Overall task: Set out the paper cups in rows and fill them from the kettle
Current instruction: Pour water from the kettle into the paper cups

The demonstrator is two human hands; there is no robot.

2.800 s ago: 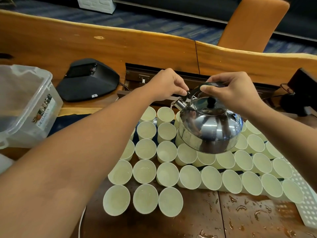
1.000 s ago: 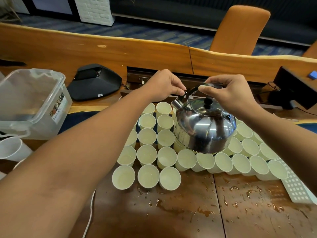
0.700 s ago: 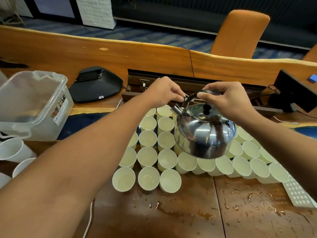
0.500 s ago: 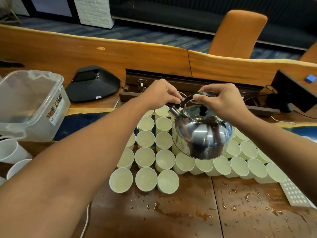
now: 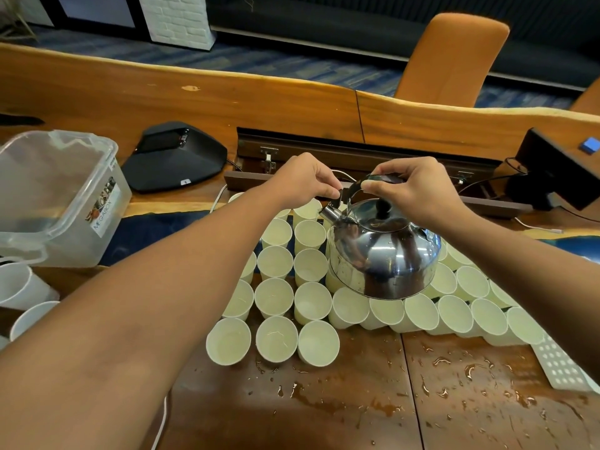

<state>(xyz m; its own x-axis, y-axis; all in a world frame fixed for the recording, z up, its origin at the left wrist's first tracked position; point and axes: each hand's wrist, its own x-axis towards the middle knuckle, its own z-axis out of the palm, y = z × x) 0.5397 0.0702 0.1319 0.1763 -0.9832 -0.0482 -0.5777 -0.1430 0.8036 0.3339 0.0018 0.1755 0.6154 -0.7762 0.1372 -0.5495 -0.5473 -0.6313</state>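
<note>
Spanning the whole lower view, the table (image 5: 292,414) is dark brown wood, wet with scattered droplets nearer the viewer than both sets of fingers. Beyond the fingers stands an orange chair (image 5: 451,56). Well to the left of the left fingers sits a clear plastic box (image 5: 81,203), with a black device (image 5: 175,164) between it and them. A second black device (image 5: 552,177) stands well to the right of the right fingers.

Cups (image 5: 276,297), pale and open-topped, stand in close rows directly below and nearer the viewer than the fingers; several touch their neighbours. More white cups (image 5: 22,287) lie at the far left edge.

Kettle (image 5: 384,251): polished steel, held off the table above the cups, just beneath the right fingers, its spout (image 5: 329,212) pointing left, just below the left fingertips.

Right hand (image 5: 418,193): fingers curled round the black handle (image 5: 360,186) at its top, holding the kettle up.

Left hand (image 5: 302,183): fingers curled, tips pinching the small black tab at the handle's left end, above the spout. Whether water is leaving the spout cannot be told.
</note>
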